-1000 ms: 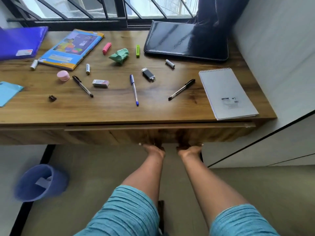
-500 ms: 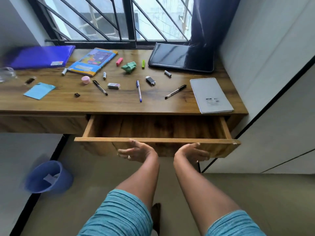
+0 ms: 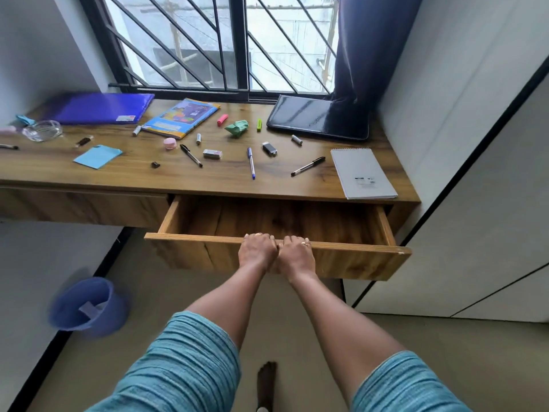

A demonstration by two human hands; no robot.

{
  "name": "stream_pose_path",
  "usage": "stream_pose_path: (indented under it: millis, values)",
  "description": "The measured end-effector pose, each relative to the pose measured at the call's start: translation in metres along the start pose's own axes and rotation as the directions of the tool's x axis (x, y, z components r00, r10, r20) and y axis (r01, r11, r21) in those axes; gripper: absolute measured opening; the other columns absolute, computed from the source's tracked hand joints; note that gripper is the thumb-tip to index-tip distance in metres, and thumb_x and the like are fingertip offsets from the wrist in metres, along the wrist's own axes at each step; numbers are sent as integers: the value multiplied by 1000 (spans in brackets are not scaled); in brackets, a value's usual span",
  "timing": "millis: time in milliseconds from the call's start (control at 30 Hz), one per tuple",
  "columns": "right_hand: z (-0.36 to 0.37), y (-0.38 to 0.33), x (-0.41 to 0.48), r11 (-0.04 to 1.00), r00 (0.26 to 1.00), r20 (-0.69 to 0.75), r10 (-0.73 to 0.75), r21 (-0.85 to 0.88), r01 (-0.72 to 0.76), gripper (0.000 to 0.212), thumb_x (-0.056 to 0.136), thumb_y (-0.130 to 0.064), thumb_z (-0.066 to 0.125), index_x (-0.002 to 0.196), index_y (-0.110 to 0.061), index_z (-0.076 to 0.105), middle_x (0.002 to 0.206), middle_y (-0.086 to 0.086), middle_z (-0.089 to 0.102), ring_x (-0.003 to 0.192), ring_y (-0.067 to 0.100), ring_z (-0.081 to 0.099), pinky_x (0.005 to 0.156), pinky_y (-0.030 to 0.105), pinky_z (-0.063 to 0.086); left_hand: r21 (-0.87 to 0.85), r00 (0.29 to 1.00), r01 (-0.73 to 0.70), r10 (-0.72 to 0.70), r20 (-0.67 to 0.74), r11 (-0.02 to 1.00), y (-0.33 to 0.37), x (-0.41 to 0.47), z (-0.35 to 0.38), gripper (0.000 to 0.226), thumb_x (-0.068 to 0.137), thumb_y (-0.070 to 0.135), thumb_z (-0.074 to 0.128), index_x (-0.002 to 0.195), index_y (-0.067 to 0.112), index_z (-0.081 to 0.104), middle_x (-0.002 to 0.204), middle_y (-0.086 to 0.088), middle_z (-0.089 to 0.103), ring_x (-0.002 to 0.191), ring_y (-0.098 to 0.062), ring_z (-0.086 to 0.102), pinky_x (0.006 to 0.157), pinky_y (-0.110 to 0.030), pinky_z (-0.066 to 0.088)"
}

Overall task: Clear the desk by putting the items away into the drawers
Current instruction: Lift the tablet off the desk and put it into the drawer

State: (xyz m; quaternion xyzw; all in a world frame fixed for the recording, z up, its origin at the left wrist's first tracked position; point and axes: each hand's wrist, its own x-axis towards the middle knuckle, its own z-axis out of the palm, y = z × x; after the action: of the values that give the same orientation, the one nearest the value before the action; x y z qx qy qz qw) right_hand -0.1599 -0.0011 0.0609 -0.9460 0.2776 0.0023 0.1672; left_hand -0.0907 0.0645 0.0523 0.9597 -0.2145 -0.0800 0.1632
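The right-hand wooden drawer (image 3: 350, 257) stands pulled out from under the desk (image 3: 124, 173), its inside bare. My left hand (image 3: 257, 248) and my right hand (image 3: 297, 250) sit side by side, fingers curled over the top edge of the drawer front. On the desk lie a blue pen (image 3: 251, 162), two black pens (image 3: 307, 166) (image 3: 190, 155), a white spiral notepad (image 3: 363, 173), an eraser (image 3: 212, 153), a black USB stick (image 3: 269, 148), a green crumpled paper (image 3: 236, 128), a colourful book (image 3: 181, 117) and a purple folder (image 3: 101, 108).
A black folio (image 3: 315, 117) lies at the back under a dark curtain (image 3: 356, 46). A blue paper (image 3: 97, 156) and a glass bowl (image 3: 42, 130) sit at the left. A second drawer (image 3: 83, 205) at left is closed. A blue bin (image 3: 87, 307) stands on the floor. White cabinet (image 3: 490, 203) at right.
The drawer went from closed to pulled out. My hands moved from under its front, let go briefly, and now grip its top edge together. The view pulled back.
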Motion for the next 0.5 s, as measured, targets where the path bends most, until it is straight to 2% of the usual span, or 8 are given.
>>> stream_pose_path:
  millis: [167, 200, 267, 333, 433, 500]
  values:
    - [-5, -5, -22, 998, 1000, -16, -11, -69, 9, 42, 98, -26, 31, 112, -5, 64, 114, 17, 66, 115, 30, 56, 112, 40, 26, 139, 1000, 17, -16, -10, 990, 3, -35, 2, 40, 97, 22, 32, 104, 7, 69, 109, -15, 68, 109, -28, 59, 110, -36, 30]
    - [-7, -5, -29, 998, 1000, -3, -8, -65, 7, 38, 95, -23, 35, 107, -5, 66, 110, 18, 67, 110, 30, 58, 108, 39, 32, 160, 1000, 18, -18, 0, 987, 2, -42, 1, 36, 96, 19, 35, 102, 8, 69, 108, -14, 68, 106, -28, 60, 107, -35, 35]
    - [-11, -5, -41, 999, 1000, 6, -11, -32, 11, 34, 91, -21, 41, 100, -2, 67, 105, 19, 68, 101, 31, 62, 95, 37, 43, 171, 998, 26, -34, 44, 985, -1, -58, -2, 30, 92, 15, 40, 94, 12, 70, 102, -11, 69, 98, -27, 63, 86, -32, 47]
    - [-14, -5, -54, 1000, 999, 35, -15, 12, 15, 32, 89, -23, 44, 96, -2, 67, 101, 18, 68, 96, 32, 64, 87, 36, 49, 211, 996, 5, -24, 88, 978, -4, -71, -5, 28, 91, 17, 42, 92, 15, 71, 99, -8, 70, 92, -25, 65, 71, -29, 48]
    - [-15, -4, -69, 999, 996, 90, -27, 25, 25, 29, 89, -19, 41, 94, -4, 66, 99, 15, 68, 90, 29, 65, 76, 33, 52, 265, 987, 23, -64, 148, 964, -7, -88, -15, 27, 90, 25, 47, 90, 16, 72, 94, -6, 70, 88, -21, 67, 71, -29, 51]
    - [-13, -4, -77, 999, 989, 148, -23, 33, 19, 29, 90, -19, 40, 99, -6, 64, 102, 13, 65, 94, 27, 63, 82, 32, 50, 270, 971, 48, -109, 214, 962, -11, -94, -21, 26, 89, 32, 51, 84, 17, 71, 88, -4, 70, 81, -18, 67, 67, -28, 52]
